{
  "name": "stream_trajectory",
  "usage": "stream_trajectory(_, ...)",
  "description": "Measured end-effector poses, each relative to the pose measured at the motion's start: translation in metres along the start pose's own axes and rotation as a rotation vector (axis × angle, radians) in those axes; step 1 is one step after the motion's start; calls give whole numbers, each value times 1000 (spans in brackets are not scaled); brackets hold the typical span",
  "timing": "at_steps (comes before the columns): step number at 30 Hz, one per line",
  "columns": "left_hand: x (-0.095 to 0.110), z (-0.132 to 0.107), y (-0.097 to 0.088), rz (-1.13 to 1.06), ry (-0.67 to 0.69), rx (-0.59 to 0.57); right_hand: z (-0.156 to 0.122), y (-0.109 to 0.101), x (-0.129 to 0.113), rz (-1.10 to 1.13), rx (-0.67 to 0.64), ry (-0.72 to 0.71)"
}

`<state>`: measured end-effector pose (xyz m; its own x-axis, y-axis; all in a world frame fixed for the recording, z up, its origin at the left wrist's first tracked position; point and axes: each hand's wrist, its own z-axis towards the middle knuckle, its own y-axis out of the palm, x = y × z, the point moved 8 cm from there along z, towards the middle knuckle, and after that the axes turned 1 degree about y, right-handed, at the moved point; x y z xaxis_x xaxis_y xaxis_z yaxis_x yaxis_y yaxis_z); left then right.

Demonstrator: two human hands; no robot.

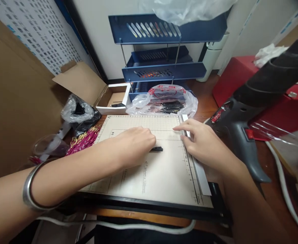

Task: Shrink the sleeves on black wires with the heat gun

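Observation:
My left hand [139,144] is closed low over a paper cutter board [164,176] printed with rulers and a B5 mark. A small bundle of thin black strips [158,148] sticks out to the right from under its fingers. Most of the bundle is hidden by the hand. My right hand [201,139] is at the board's right edge, thumb and forefinger apart, over a white edge strip [202,179]. Nothing shows between those fingers. The strips' free ends point toward my right hand, with a gap between.
Behind the board are a plastic bag [189,106] of black strips, an open box [103,110] and a blue rack [164,71]. Magenta pieces with gold ends [84,140] lie left. A heat gun [242,125] and red case [235,74] stand right. A cable [118,226] runs in front.

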<state>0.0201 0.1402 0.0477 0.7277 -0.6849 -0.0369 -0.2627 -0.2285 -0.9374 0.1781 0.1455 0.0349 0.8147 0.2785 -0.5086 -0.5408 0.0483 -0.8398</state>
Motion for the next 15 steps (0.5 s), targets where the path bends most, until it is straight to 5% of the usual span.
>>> stream_trajectory(5, -55, -21, -3, -264, -138, 15, -1, -7, 6, 28, 79, -9)
stream_trajectory(12, -209, -8, -51, -65, -487, 270, 0, -6, 15, 48, 161, -40)
stream_trajectory(15, -258, 16, -53, -2, -556, 301, -1, -4, 13, 26, 168, -48)
